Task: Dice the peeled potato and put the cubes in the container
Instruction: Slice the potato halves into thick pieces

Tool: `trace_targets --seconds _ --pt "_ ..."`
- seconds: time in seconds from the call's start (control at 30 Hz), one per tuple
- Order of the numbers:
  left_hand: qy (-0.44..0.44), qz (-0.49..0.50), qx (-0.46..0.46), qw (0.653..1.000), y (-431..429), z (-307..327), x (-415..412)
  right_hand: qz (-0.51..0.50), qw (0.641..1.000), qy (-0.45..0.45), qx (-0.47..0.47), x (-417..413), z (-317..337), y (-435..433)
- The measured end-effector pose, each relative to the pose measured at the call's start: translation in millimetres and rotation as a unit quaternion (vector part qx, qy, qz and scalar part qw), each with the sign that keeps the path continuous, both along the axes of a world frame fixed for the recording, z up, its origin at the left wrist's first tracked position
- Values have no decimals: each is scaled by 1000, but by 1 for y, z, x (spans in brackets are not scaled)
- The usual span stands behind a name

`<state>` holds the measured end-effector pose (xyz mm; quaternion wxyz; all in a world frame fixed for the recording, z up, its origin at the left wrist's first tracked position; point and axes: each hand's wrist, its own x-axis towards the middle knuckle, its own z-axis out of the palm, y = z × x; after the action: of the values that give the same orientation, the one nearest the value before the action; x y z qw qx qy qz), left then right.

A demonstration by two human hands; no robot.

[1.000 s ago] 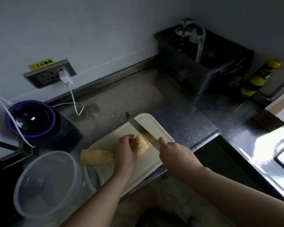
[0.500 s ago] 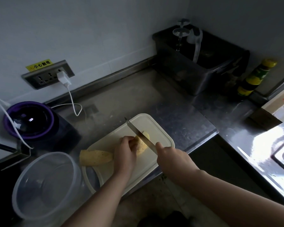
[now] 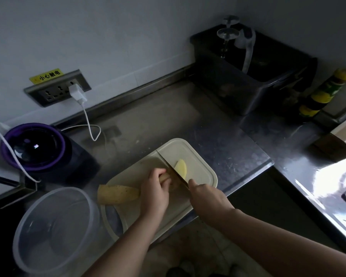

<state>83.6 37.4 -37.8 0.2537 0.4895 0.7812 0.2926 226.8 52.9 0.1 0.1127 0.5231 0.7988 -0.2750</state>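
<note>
A white cutting board (image 3: 200,154) lies on the steel counter. My left hand (image 3: 155,188) grips a piece of peeled potato (image 3: 165,177) on the board, mostly hidden under the fingers. My right hand (image 3: 205,194) holds a knife (image 3: 169,165) whose blade stands in the cut. A yellow slice (image 3: 181,168) leans on the blade's right side. A second potato piece (image 3: 117,194) lies at the board's left edge. A clear round plastic container (image 3: 54,230) stands at the lower left with nothing in it.
A purple-rimmed appliance (image 3: 33,146) sits at the left, with a white charger cable (image 3: 88,118) running from the wall socket (image 3: 57,90). A dark metal bin (image 3: 252,70) stands at the back right beside a yellow-green bottle (image 3: 326,92). The counter edge drops off just below the board.
The knife has come down through the potato, and a slice now stands free on the blade's right side. My left hand has stayed on the potato.
</note>
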Motion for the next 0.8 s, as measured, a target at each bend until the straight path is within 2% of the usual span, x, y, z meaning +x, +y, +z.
trace_targets --seconds 0.23,0.4,0.8 --pt "-15 -26 5 1000 -2 6 -3 -40 998 51 23 7 21 -1" --pt "-14 -21 11 1000 -8 10 -7 -24 997 40 61 8 32 -3" --pt "4 -23 32 999 -11 10 -5 -21 998 23 54 0 27 -16"
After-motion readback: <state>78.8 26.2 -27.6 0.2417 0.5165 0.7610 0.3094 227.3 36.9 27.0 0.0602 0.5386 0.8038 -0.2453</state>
